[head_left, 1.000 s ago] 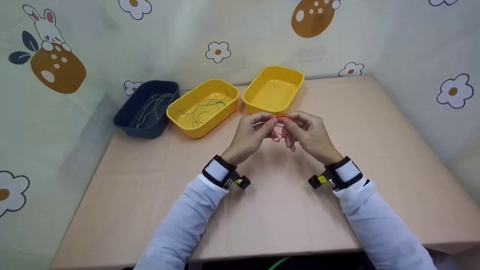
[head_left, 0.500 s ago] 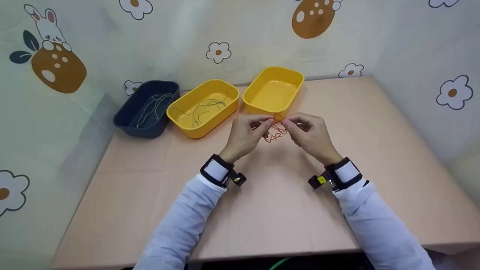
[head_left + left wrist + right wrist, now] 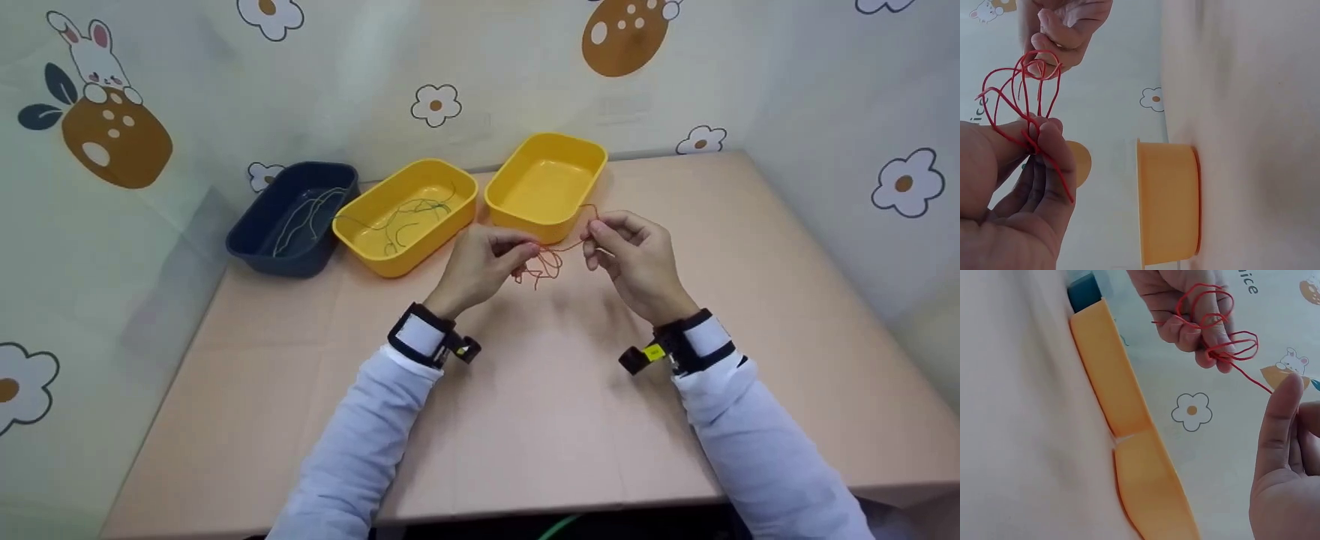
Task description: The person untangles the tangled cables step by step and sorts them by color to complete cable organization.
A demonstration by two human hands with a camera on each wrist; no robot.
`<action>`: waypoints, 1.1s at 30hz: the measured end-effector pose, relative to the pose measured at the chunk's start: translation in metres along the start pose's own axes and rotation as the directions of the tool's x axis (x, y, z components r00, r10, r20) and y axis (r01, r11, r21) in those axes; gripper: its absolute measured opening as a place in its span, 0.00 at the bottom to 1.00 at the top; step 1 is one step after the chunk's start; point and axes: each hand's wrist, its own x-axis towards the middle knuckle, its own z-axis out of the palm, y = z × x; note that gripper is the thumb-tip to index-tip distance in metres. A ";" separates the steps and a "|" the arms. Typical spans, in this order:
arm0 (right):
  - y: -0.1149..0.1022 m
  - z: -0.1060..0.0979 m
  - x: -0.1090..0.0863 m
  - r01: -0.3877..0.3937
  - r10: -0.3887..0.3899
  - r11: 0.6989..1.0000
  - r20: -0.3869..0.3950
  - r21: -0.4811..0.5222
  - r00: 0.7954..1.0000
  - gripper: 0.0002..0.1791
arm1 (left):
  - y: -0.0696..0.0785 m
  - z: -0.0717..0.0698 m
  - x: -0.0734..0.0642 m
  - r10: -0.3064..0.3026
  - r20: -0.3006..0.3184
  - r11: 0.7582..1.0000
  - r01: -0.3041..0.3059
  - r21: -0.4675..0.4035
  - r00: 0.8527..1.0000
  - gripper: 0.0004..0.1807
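A tangled red string hangs in loops between the two hands, above the table. The left hand pinches the bunched loops between thumb and fingers; in the left wrist view the loops stick out past its fingertips. With thumb and forefinger the right hand pinches one strand, which runs taut to the left hand's bundle. A short free end curves up beyond the right fingertips, in front of the right yellow bin. The right wrist view shows the strand stretching from the bundle to the right thumb.
A left yellow bin holds several thin dark green strings. Beside it, a navy bin has pale green strings inside. All the bins stand along the back of the table, before a patterned wall cloth.
The hands have drawn apart from fingertips together, the left moving left and the right slightly right. A single red strand has come out of the bunch and now spans the gap.
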 end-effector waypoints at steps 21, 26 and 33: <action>-0.017 -0.022 0.010 0.169 -0.056 0.952 -0.398 0.255 0.916 0.10 | 0.000 -0.040 0.000 -0.033 0.124 0.999 0.032 0.008 0.992 0.10; -0.023 -0.027 0.013 0.252 -0.092 0.929 -0.494 0.270 0.865 0.07 | -0.001 -0.055 -0.002 -0.048 0.051 0.999 0.047 0.010 0.998 0.10; -0.022 -0.025 0.015 0.325 -0.217 0.936 -0.513 0.132 0.831 0.07 | -0.004 -0.069 -0.003 -0.054 -0.108 0.998 0.049 -0.050 0.993 0.10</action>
